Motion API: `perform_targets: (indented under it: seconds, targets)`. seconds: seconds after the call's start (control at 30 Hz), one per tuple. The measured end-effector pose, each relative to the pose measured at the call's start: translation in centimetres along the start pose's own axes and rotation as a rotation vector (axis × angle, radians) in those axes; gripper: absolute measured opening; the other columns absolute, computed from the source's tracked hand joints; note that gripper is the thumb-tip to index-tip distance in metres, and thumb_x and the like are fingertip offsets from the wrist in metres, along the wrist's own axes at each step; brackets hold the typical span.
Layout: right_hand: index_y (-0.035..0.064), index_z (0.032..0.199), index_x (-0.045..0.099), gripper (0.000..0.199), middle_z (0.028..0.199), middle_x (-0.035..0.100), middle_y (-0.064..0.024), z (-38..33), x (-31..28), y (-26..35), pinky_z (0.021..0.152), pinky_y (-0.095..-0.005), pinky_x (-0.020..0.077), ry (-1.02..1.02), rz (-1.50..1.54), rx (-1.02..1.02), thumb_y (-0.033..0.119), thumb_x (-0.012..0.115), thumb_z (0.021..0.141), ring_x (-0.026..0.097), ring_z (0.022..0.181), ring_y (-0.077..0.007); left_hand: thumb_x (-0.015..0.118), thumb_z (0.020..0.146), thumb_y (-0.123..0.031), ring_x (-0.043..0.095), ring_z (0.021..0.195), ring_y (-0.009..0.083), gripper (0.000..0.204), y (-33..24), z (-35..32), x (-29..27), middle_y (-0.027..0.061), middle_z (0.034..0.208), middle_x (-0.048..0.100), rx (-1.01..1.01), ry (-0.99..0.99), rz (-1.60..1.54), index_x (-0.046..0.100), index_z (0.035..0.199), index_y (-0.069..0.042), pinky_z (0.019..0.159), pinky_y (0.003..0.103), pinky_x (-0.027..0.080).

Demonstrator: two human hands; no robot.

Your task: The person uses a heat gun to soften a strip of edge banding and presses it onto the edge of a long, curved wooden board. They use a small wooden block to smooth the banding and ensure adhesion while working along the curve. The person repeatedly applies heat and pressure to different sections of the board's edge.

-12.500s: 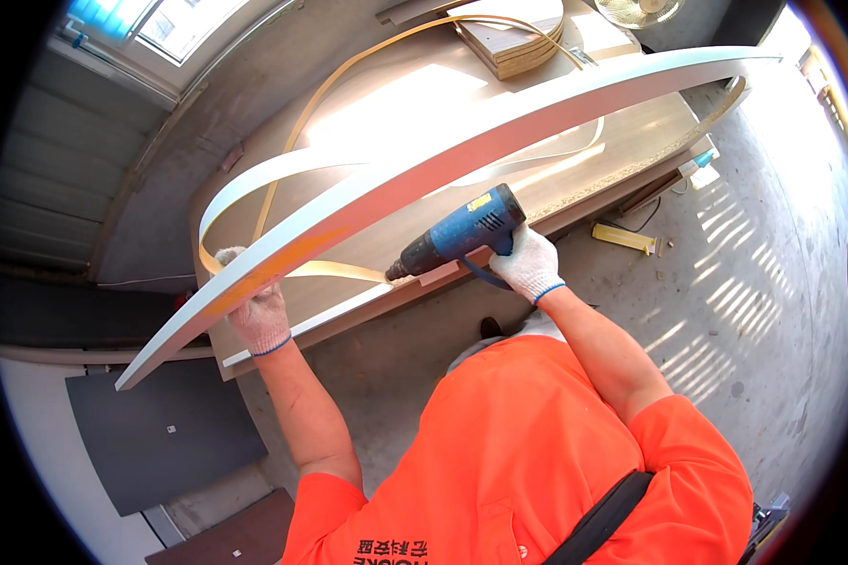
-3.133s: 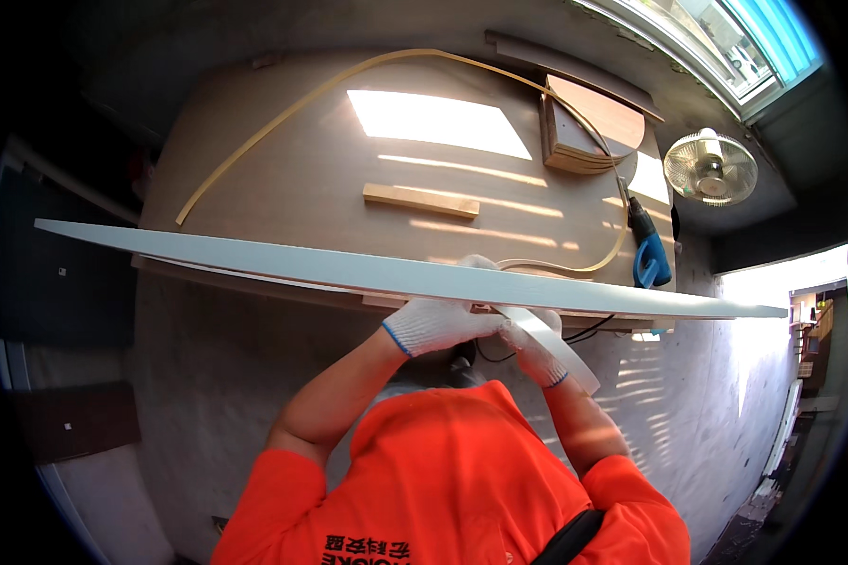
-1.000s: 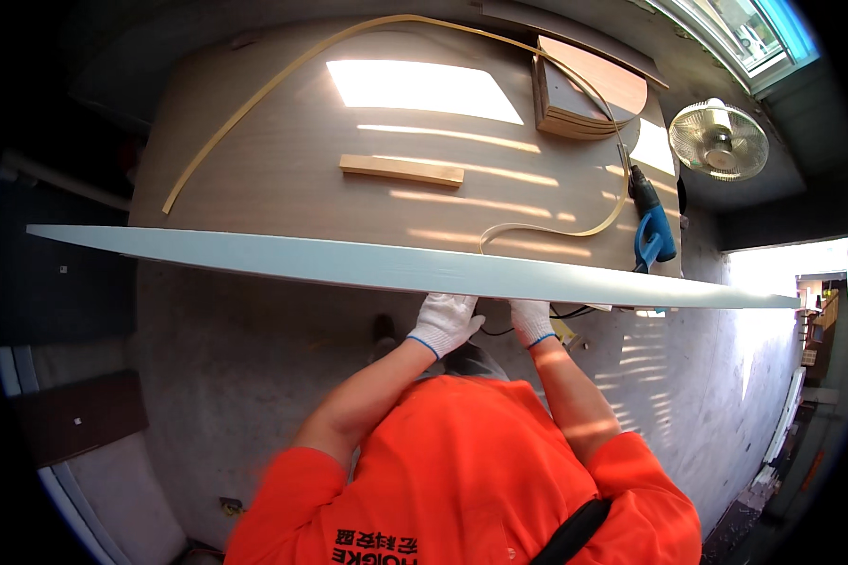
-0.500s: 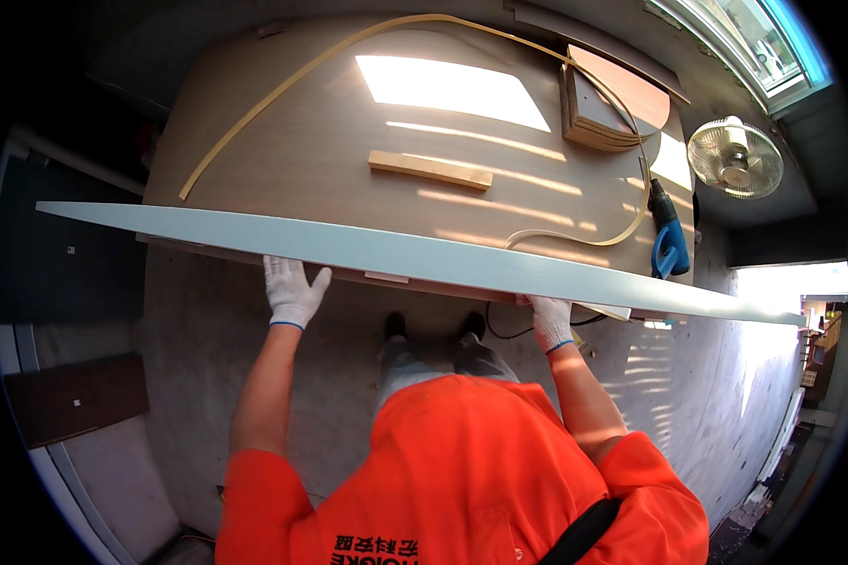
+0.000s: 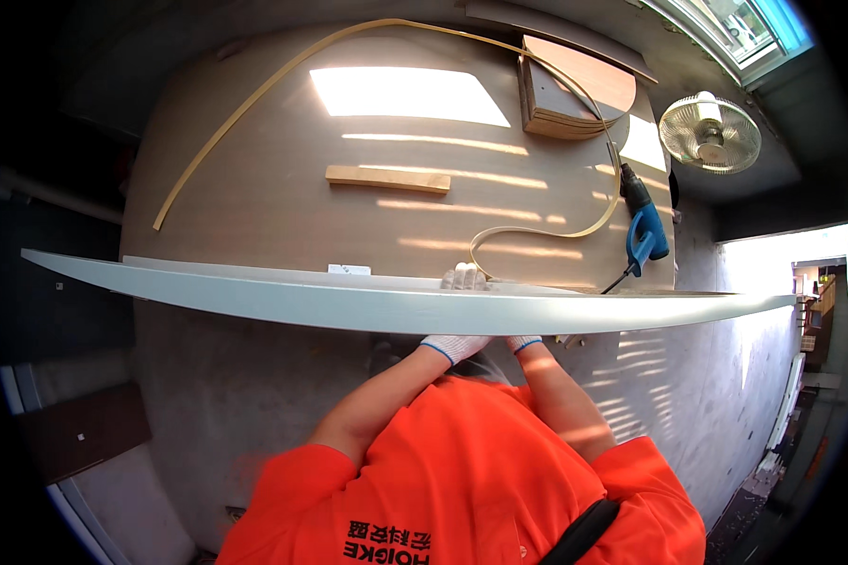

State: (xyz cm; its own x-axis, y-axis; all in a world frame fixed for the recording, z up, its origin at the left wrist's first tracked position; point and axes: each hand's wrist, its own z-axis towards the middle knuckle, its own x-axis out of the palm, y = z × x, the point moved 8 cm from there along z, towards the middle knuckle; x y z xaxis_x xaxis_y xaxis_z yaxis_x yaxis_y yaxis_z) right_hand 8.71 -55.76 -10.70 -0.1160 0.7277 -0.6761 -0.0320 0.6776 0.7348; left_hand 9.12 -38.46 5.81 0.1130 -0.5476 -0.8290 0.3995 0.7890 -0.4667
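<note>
Counter (image 5: 245, 160): board (image 5: 330, 303) along near edge.
Left hand (image 5: 455, 347), right hand (image 5: 525, 343): seemingly steadying board.
Fingers (image 5: 461, 277): some show behind it; each hand's grip, cannot tell.

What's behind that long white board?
Past its far edge: gloved fingertips, then a table bearing a wood block, yellow strip and blue heat gun. The board covers most of the left hand and right hand; their grip is hidden.

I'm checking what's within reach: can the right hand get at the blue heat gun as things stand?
Probably yes, by reaching over the long pale panel, which hides most of the right hand and, in this view, runs between it and the blue heat gun. Nothing seems to cover the gun.
</note>
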Motion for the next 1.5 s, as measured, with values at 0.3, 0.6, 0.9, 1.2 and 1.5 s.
perform_targets:
  seconds: [0.3, 0.6, 0.9, 1.2, 1.5]
  targets:
    - [0.0105, 0.121, 0.072, 0.027, 0.114, 0.073, -0.0114, -1.3, -2.9, 7.8, 0.093, -0.0436, 0.0564, 0.039, 0.846, 0.747, 0.033, 0.064, 0.108, 0.068, 0.108, -0.0276, 0.052, 0.104, -0.038, 0.029, 0.161, 0.0467, 0.071, 12.0, -8.7, -1.5, 0.0304, 0.168, 0.038, -0.179, 0.192, 0.203, 0.045, 0.157, 0.007, 0.132, 0.062, 0.018]
    - [0.0047, 0.111, 0.072, 0.03, 0.101, 0.074, -0.0252, 5.1, 3.3, 25.5, 0.09, -0.057, 0.0545, 0.143, 0.15, -0.175, 0.032, 0.066, 0.1, 0.071, 0.097, -0.0458, 0.058, 0.099, -0.034, 0.05, 0.144, 0.0487, 0.061, 11.2, -5.7, -6.1, 0.0312, 0.148, 0.057, -0.314, 0.28, 0.106, 0.057, 0.144, 0.006, 0.125, 0.062, 0.031]
    - [0.0083, 0.108, 0.072, 0.024, 0.097, 0.074, -0.0176, 9.6, 7.4, 24.2, 0.091, -0.0546, 0.0511, -0.063, -0.416, -0.246, 0.03, 0.066, 0.098, 0.07, 0.097, -0.0396, 0.046, 0.105, -0.063, 0.021, 0.164, 0.045, 0.092, 32.3, -12.3, -13.8, 0.0305, 0.173, 0.029, -0.642, 0.172, 0.435, 0.036, 0.164, 0.007, 0.135, 0.055, 0.008]
    - [0.0069, 0.115, 0.071, 0.026, 0.104, 0.074, -0.0198, 9.6, 7.6, 24.1, 0.097, -0.0537, 0.0488, -0.073, -0.307, -0.275, 0.026, 0.064, 0.099, 0.068, 0.102, -0.0407, 0.046, 0.104, -0.065, 0.011, 0.166, 0.0442, 0.092, 24.9, -3.9, -8.2, 0.0233, 0.178, 0.021, -0.662, 0.24, 0.472, 0.03, 0.169, -0.001, 0.132, 0.064, -0.001]
    - [0.005, 0.126, 0.069, 0.037, 0.117, 0.071, -0.0148, 9.9, 5.1, 22.0, 0.116, -0.0548, 0.0383, -0.074, -0.554, -0.277, 0.022, 0.07, 0.093, 0.063, 0.119, -0.034, 0.057, 0.1, -0.06, 0.011, 0.164, 0.049, 0.092, 23.4, -3.7, -7.4, 0.0269, 0.176, 0.024, -0.564, 0.117, 0.391, 0.037, 0.166, 0.001, 0.132, 0.066, -0.001]
